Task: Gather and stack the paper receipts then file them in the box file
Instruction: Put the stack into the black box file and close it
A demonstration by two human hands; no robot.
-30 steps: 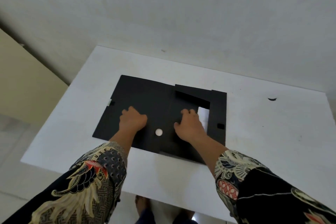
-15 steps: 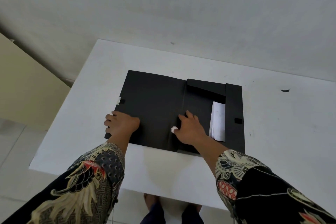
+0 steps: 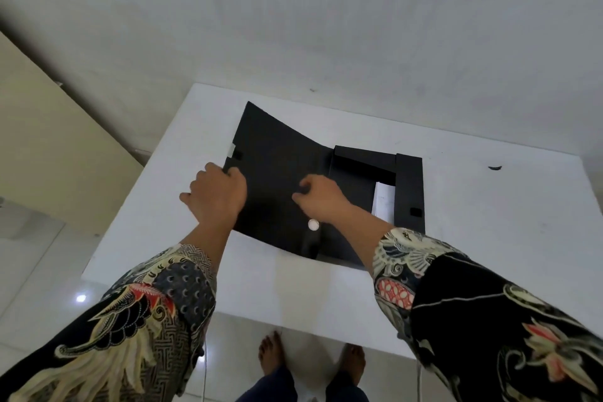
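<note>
Looking down, we see a black box file [image 3: 329, 192] lying open on a white counter [image 3: 489, 232]. Our left hand [image 3: 217, 197] is closed around the left edge of its wide matte cover [image 3: 277, 179], thumb underneath, lifting it so the stiff board curves upward. Our right hand [image 3: 321, 202] rests on the cover near the fold, fingers loosely curled, gripping nothing. A small white round button [image 3: 313, 224] sits just below that hand. Inside the tray at right, white paper receipts [image 3: 384, 202] lie flat, partly hidden.
</note>
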